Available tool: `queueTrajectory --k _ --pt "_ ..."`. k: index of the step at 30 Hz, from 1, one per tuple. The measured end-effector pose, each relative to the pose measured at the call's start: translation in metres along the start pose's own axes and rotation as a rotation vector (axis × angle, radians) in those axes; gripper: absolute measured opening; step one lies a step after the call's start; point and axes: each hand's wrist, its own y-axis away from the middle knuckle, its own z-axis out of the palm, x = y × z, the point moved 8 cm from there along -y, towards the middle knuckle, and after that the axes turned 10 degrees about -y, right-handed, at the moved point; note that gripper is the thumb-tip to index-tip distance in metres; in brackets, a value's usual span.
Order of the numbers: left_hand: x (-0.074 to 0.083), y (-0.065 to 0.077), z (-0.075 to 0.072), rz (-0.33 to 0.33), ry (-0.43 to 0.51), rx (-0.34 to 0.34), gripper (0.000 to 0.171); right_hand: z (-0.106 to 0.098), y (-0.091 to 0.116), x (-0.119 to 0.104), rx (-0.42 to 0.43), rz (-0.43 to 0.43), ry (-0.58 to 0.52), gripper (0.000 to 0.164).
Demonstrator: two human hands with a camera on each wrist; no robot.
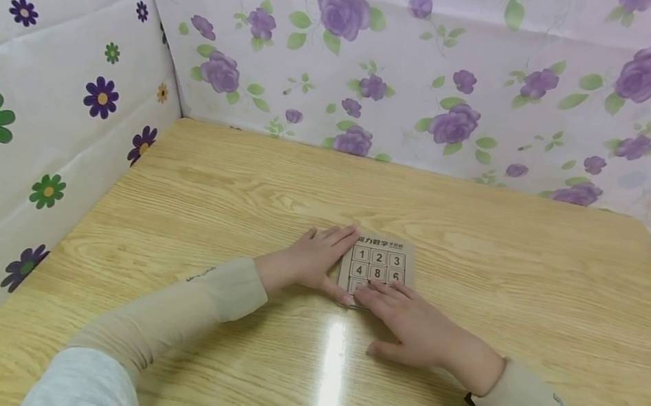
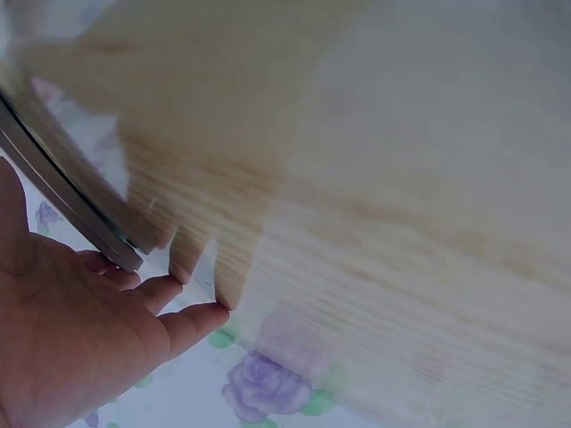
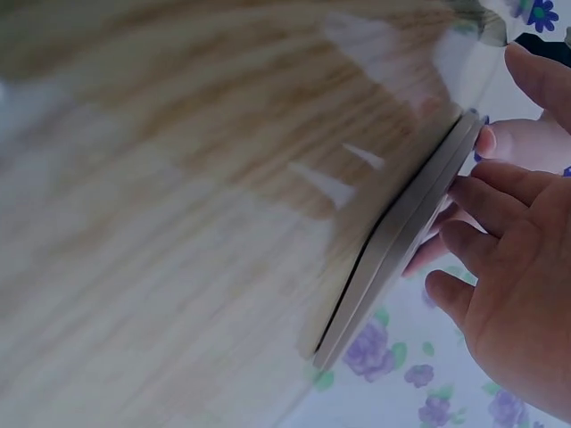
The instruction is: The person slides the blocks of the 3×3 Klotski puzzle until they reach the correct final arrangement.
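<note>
A flat beige sliding number puzzle (image 1: 347, 272) lies on the wooden table. Its visible tiles read 1, 2, 3 and 4, 8, 6; the right fingers mostly hide the bottom row. My left hand (image 1: 314, 260) holds the board at its left side, with the thumb at the near-left corner and fingertips at the far-left corner. The left wrist view shows the left hand (image 2: 80, 330) against the board's edge (image 2: 71, 196). My right hand (image 1: 420, 327) reaches over the near tiles with fingers extended, fingertips on the lower rows. In the right wrist view, that hand (image 3: 526, 267) is over the board (image 3: 401, 241).
The light wood table (image 1: 242, 170) reflects a bright strip of light near its front. Floral sheeting (image 1: 384, 52) hangs behind it, and a white flower-patterned sheet (image 1: 49, 122) stands along the left side.
</note>
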Motion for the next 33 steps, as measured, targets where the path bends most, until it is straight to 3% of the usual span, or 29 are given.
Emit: queueTrajectory --k 14,33 --pt "0.000 -0.001 0.002 -0.001 0.010 -0.005 0.120 -0.002 0.017 0.011 -0.008 0.055 -0.023 0.074" --pt "0.000 -0.001 0.001 0.004 0.001 -0.001 0.121 -0.013 0.026 0.017 0.049 0.044 -0.015 0.071"
